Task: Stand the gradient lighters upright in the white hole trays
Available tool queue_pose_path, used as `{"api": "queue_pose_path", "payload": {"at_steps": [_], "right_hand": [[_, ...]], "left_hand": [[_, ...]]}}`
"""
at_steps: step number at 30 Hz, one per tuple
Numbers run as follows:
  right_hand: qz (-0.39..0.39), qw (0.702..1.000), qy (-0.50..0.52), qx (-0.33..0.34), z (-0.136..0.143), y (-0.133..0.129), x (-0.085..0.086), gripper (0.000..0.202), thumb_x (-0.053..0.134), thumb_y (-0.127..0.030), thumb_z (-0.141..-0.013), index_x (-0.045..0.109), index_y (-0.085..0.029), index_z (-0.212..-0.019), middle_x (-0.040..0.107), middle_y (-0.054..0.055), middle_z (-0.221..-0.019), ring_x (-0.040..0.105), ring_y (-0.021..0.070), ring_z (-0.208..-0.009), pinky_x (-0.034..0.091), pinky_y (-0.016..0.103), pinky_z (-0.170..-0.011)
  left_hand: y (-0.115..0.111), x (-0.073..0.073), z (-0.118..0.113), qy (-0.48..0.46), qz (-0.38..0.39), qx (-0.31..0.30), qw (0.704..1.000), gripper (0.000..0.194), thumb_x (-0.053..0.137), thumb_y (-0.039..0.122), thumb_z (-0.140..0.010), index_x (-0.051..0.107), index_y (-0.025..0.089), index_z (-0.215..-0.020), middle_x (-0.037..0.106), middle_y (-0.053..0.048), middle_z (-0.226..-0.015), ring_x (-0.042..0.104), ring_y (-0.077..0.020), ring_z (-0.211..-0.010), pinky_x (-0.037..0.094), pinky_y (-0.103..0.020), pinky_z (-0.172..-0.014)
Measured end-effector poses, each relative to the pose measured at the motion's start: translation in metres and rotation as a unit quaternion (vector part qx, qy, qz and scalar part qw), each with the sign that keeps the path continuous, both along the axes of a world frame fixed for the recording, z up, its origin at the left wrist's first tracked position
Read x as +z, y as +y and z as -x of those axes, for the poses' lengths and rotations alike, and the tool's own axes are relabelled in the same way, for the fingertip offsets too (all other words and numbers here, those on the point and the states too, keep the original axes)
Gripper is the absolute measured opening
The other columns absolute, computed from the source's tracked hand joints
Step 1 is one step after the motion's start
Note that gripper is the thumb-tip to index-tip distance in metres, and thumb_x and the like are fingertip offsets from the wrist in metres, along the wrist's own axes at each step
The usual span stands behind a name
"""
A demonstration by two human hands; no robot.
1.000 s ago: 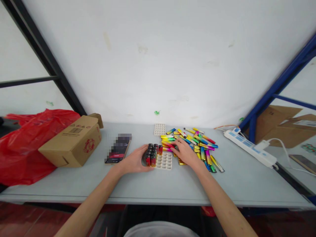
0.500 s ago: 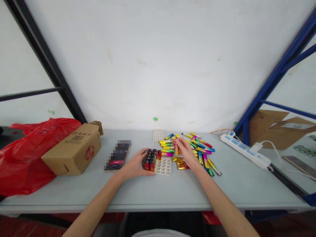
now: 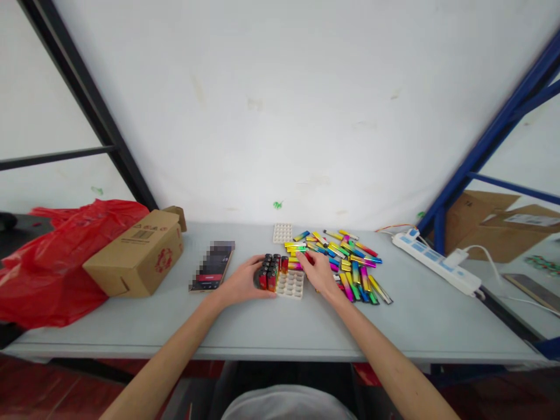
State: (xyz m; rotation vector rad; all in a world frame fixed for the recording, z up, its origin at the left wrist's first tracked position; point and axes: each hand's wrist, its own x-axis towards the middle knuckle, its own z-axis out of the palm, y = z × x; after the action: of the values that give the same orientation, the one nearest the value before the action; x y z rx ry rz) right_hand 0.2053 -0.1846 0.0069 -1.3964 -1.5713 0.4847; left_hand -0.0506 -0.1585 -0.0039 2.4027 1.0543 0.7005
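My left hand (image 3: 245, 281) curls around the left side of a block of upright red lighters (image 3: 268, 272) with black upper ends, thumb along the near side. They stand close together in a pale tray (image 3: 290, 284) with rows of round hollows; the tray's right part shows bare hollows. Just right of the tray, my right hand (image 3: 319, 272) is closed, fingertips pinching a small red lighter (image 3: 310, 256) that is mostly hidden. A loose pile of shiny lighters (image 3: 356, 256) in yellow, blue, green and pink lies beyond and beside that hand.
A second pale tray (image 3: 282, 233) lies near the wall. To the left are a phone (image 3: 214, 265), a cardboard box (image 3: 135, 251) and a red plastic bag (image 3: 70, 256). A white power strip (image 3: 435, 262) with a cable runs along the right.
My right hand has moved slightly left, towards the tray, with the red lighter now mostly covered by its fingers. My left hand keeps its place around the upright lighters. The view has shifted slightly.
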Motion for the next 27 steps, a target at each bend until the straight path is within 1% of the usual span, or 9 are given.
{"api": "queue_pose_path", "payload": {"at_steps": [5,7,9,12,14,18,20,24,27], "right_hand": [[-0.009,0.999,-0.03,-0.001,0.002,-0.003,0.0,0.042,0.051,-0.043,-0.094,0.043,-0.023,-0.058,0.049,-0.002,-0.055,0.042,0.0154,-0.056,0.029,0.029,-0.057],[-0.017,0.999,-0.041,0.002,0.002,-0.004,0.0,0.04,0.05,-0.041,-0.093,0.041,-0.024,-0.058,0.049,-0.002,-0.056,0.042,0.0154,-0.056,0.028,0.03,-0.058],[-0.023,0.999,-0.045,0.005,0.001,-0.005,0.001,0.042,0.05,-0.043,-0.094,0.04,-0.024,-0.058,0.049,-0.002,-0.055,0.041,0.0154,-0.056,0.027,0.03,-0.058],[-0.027,0.999,-0.039,0.006,0.001,-0.005,0.002,0.048,0.051,-0.052,-0.096,0.041,-0.024,-0.059,0.048,-0.003,-0.055,0.04,0.015,-0.055,0.028,0.03,-0.057],[-0.025,0.999,-0.039,0.008,0.001,-0.005,0.001,0.05,0.051,-0.054,-0.097,0.041,-0.023,-0.059,0.049,-0.003,-0.056,0.04,0.0148,-0.056,0.028,0.03,-0.058],[-0.02,0.998,-0.052,0.029,0.001,-0.004,-0.002,0.041,0.049,-0.042,-0.096,0.042,-0.023,-0.061,0.05,-0.002,-0.058,0.043,0.0153,-0.058,0.028,0.03,-0.059],[-0.022,0.998,-0.059,0.032,0.001,-0.004,-0.001,0.04,0.049,-0.04,-0.097,0.041,-0.023,-0.062,0.05,-0.002,-0.059,0.044,0.0157,-0.058,0.029,0.03,-0.059],[-0.038,0.996,-0.064,0.043,0.0,-0.009,0.007,0.042,0.048,-0.048,-0.102,0.043,-0.024,-0.068,0.054,-0.002,-0.062,0.047,0.017,-0.059,0.033,0.031,-0.06],[-0.052,0.992,-0.078,0.087,-0.002,-0.016,0.016,0.038,0.042,-0.048,-0.107,0.05,-0.024,-0.078,0.06,0.0,-0.071,0.054,0.0191,-0.067,0.041,0.032,-0.065]], "left_hand": [[-0.001,0.0,0.0,0.006,0.002,0.002,1.0,0.09,0.092,0.061,-0.063,0.064,0.014,-0.135,0.058,-0.018,-0.147,0.059,-0.0397,-0.134,0.043,-0.05,-0.122],[0.0,-0.001,0.001,0.004,0.001,0.002,1.0,0.089,0.091,0.061,-0.064,0.065,0.014,-0.134,0.058,-0.018,-0.147,0.059,-0.039,-0.134,0.043,-0.049,-0.122],[0.001,-0.002,0.001,0.001,-0.001,0.0,1.0,0.087,0.091,0.061,-0.064,0.065,0.016,-0.133,0.059,-0.017,-0.146,0.06,-0.0383,-0.133,0.044,-0.048,-0.121],[0.002,-0.004,0.002,-0.001,-0.005,0.004,1.0,0.087,0.091,0.061,-0.063,0.066,0.016,-0.132,0.058,-0.017,-0.148,0.059,-0.0387,-0.134,0.044,-0.049,-0.122],[0.002,-0.005,0.002,-0.001,-0.006,0.008,1.0,0.087,0.091,0.062,-0.062,0.066,0.016,-0.132,0.058,-0.017,-0.148,0.059,-0.0392,-0.134,0.044,-0.049,-0.122],[0.001,-0.003,0.001,0.007,-0.009,0.011,1.0,0.087,0.091,0.063,-0.062,0.067,0.015,-0.13,0.058,-0.018,-0.148,0.058,-0.0404,-0.135,0.044,-0.051,-0.121],[0.001,-0.001,0.001,0.011,-0.01,0.005,1.0,0.088,0.09,0.063,-0.063,0.066,0.014,-0.131,0.059,-0.018,-0.146,0.059,-0.0399,-0.134,0.044,-0.05,-0.121],[-0.001,0.002,0.0,0.005,-0.007,-0.002,1.0,0.084,0.091,0.062,-0.064,0.067,0.015,-0.13,0.061,-0.017,-0.144,0.06,-0.039,-0.132,0.046,-0.049,-0.12],[-0.002,0.005,-0.001,0.002,-0.005,0.002,1.0,0.084,0.092,0.062,-0.063,0.068,0.016,-0.129,0.062,-0.017,-0.143,0.061,-0.0391,-0.132,0.046,-0.05,-0.119]]}}
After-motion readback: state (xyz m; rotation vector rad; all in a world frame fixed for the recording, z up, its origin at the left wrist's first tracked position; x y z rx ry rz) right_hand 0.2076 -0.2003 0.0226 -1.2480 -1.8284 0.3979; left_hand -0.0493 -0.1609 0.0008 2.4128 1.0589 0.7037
